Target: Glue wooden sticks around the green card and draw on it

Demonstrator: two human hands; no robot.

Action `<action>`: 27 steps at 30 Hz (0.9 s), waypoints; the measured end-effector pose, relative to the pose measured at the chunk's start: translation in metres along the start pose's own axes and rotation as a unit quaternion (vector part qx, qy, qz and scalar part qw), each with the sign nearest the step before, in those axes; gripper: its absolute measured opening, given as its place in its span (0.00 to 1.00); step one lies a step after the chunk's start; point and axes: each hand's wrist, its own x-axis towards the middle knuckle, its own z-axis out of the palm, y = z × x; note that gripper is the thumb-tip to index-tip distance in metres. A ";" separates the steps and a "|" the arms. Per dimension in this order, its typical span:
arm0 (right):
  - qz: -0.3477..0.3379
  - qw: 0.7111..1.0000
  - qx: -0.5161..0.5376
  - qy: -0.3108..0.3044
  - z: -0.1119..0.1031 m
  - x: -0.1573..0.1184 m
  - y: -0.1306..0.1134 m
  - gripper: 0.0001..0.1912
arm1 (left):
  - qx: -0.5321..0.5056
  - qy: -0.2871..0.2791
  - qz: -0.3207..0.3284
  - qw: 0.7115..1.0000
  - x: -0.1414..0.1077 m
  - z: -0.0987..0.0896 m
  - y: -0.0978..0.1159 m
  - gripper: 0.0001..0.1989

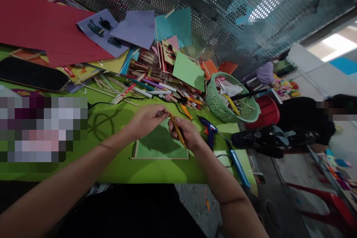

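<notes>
My right hand [186, 131] is closed around a slim orange-yellow tool [178, 132], long like a pencil or a craft knife; I cannot tell which. Its upper end meets the fingertips of my left hand [150, 119], which are pinched together. Whatever small thing lies between those fingertips is hidden. Below both hands, a sheet of green card [158, 143] lies flat on the table, with thin wooden sticks [160, 158] along its left and front edges. To the right of my right hand is a blue glue gun [211, 130] with an orange trigger.
A light green basket [234, 113] of odds and ends stands at the right beside a red bucket [269, 109]. Loose sticks and pens [156, 85] are heaped behind my hands. A blue-handled tool [239, 167] lies near the table's right edge. Red card [41, 29] covers the back left.
</notes>
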 end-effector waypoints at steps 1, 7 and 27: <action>0.000 1.000 0.005 -0.002 0.000 0.000 0.000 0.24 | -0.008 -0.006 -0.002 1.000 0.000 -0.001 0.000 0.13; -0.005 1.000 0.012 0.011 -0.002 0.002 0.004 0.24 | -0.062 -0.030 -0.037 0.997 -0.001 0.001 0.004 0.12; -0.043 0.999 0.015 0.012 0.005 -0.003 0.001 0.23 | -0.235 -0.053 -0.038 0.970 -0.004 0.008 0.012 0.12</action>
